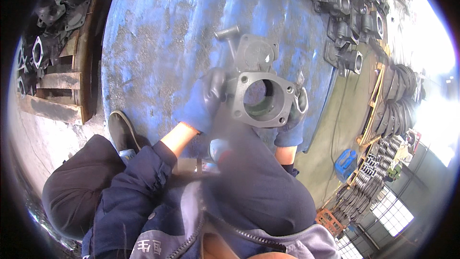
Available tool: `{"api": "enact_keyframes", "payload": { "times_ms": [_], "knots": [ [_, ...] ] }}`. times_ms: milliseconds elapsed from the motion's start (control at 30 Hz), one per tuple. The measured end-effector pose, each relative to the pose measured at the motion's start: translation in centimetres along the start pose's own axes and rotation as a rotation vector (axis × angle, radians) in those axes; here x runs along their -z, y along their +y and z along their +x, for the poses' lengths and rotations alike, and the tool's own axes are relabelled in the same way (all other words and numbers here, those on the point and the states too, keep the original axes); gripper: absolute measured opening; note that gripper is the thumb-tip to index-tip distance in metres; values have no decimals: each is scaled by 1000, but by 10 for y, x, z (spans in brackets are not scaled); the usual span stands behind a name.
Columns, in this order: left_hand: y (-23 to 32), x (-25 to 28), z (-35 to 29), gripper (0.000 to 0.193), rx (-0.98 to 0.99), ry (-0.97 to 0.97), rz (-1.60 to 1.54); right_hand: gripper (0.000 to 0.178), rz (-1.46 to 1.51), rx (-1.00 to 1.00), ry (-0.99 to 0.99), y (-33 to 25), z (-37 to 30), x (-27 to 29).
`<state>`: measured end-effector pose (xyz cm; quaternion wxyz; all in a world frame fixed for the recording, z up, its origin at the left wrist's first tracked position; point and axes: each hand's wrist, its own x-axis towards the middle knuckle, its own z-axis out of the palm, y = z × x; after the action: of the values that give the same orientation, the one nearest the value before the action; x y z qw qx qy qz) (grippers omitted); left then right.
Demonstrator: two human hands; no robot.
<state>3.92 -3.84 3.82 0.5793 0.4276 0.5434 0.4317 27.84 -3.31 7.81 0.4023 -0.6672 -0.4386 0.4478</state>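
Observation:
I hold a grey cast-metal housing (256, 79) with both hands above a worn blue round table (163, 33). The casting has a square flange with a large round bore facing me, a second flanged port behind it, and a short pipe stub at its upper left. My left hand (203, 100), in a blue and grey glove, grips its left side. My right hand (293, 115), gloved the same way, clasps the flange's right edge from below. My dark blue jacket sleeves fill the lower middle.
Several similar dark castings (347, 14) are heaped at the table's far right. More castings (57, 5) lie on a wooden pallet (52, 108) at left. Stacked ring-shaped metal parts (397, 100) and a blue container (345, 163) stand on the floor at right. My shoe (122, 129) rests by the table's edge.

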Motion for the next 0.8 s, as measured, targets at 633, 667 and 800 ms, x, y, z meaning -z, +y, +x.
{"api": "enact_keyframes", "payload": {
  "times_ms": [633,667,800],
  "knots": [
    [-17,64,29,80,233,-9,-101,43,-384,376,-66,-33,3,-32],
    [-16,65,29,79,329,8,-18,43,-259,297,-75,-33,1,-34],
    [5,69,21,76,226,-110,49,44,-170,159,-47,-34,-3,-41]
  ]
}}
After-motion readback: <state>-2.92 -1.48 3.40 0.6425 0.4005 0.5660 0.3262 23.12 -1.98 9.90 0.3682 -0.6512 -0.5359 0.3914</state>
